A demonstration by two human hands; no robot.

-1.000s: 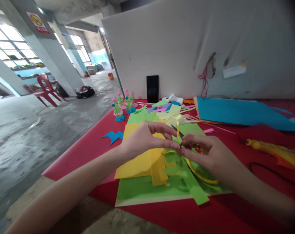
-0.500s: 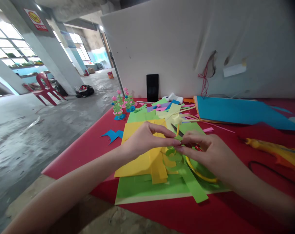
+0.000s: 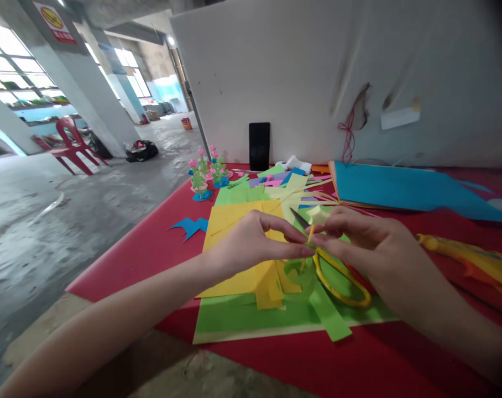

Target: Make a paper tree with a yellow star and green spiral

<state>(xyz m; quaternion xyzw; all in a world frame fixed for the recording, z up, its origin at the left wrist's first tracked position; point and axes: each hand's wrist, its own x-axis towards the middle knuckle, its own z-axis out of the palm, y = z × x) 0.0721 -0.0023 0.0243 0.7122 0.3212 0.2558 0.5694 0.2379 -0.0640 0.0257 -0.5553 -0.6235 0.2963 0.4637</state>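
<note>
My left hand (image 3: 261, 237) is closed in a pinch on a curled green paper strip (image 3: 291, 270), whose loops hang below the thumb. My right hand (image 3: 365, 243) pinches a thin yellow paper stick (image 3: 311, 232) topped by a pale yellow paper star (image 3: 317, 215). The fingertips of both hands meet around the stick and partly hide it. Right beneath lie scissors (image 3: 365, 301) with yellow and red handles, their dark blades pointing away. Yellow paper sheets (image 3: 234, 276) and a green sheet (image 3: 234, 326) are spread under my hands, with a loose green strip (image 3: 331, 318) on top.
Small paper flower stands (image 3: 201, 185) are at the table's left edge, near blue paper scraps (image 3: 188, 228). A black phone (image 3: 259, 146) leans against the white panel. Blue sheets (image 3: 400, 188) lie at back right, above a yellow glue gun (image 3: 462, 257).
The stick and star have tilted and dropped slightly toward the right hand. The right hand has shifted a little right and up, and more of the scissor handles shows.
</note>
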